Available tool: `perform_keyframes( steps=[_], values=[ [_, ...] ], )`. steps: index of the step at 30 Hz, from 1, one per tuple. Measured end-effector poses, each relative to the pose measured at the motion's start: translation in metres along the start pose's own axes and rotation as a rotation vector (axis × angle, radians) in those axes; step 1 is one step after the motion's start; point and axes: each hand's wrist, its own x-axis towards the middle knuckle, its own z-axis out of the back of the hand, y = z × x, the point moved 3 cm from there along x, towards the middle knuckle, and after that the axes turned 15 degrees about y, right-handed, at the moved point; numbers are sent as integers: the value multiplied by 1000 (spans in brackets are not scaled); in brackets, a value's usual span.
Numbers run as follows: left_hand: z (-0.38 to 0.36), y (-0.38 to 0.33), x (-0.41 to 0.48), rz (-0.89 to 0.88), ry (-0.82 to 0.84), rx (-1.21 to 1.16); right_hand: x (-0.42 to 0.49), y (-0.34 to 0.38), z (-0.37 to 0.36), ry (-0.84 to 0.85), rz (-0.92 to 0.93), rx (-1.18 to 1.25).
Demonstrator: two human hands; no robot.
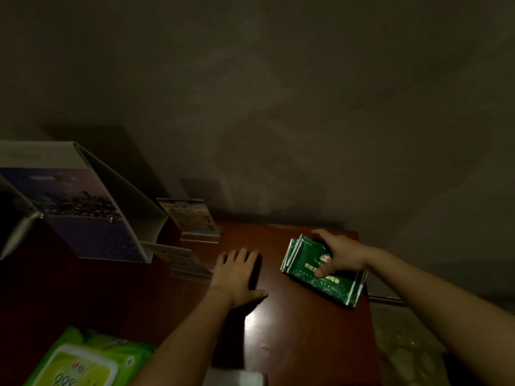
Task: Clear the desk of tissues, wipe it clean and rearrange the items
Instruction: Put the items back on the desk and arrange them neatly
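Observation:
A stack of dark green tissue packets [315, 274] lies near the far right corner of the reddish-brown desk [292, 330]. My right hand [338, 254] grips the stack from above, thumb on the top packet and fingers curled over its far edge. My left hand [237, 274] rests flat on the desk with straight fingers, a little to the left of the packets and apart from them. A light green pack of wet wipes [83, 360] lies at the near left edge of the view.
A large standing desk calendar [83, 207] fills the left side. Behind it a smaller standing card [192, 218] leans by the wall, and a flat leaflet stand [181, 257] lies between them and my left hand. The desk's right edge drops to the floor [404, 352].

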Motion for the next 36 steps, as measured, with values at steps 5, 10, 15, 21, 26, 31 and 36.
perform_keyframes(
  steps=[5, 10, 15, 21, 26, 31, 36],
  values=[
    [-2, -3, 2, -10, -10, -2, -6, -6, -13, -65, 40, -106],
    [4, -3, 0, -16, -34, 22, -18, -1, -17, -176, 34, -167],
    [25, -7, -13, -6, -42, 31, -41, 5, -22, -233, 5, -182],
    [44, -17, -49, -74, -97, 58, -83, 22, -49, -326, -48, -233],
    [54, -23, -91, -126, -153, 53, -127, 45, -82, -384, -108, -291],
    [50, -28, -139, -216, -157, 74, -181, 75, -117, -450, -202, -261],
    [47, -44, -193, -333, -176, 116, -244, 107, -159, -541, -300, -243]
  ],
)
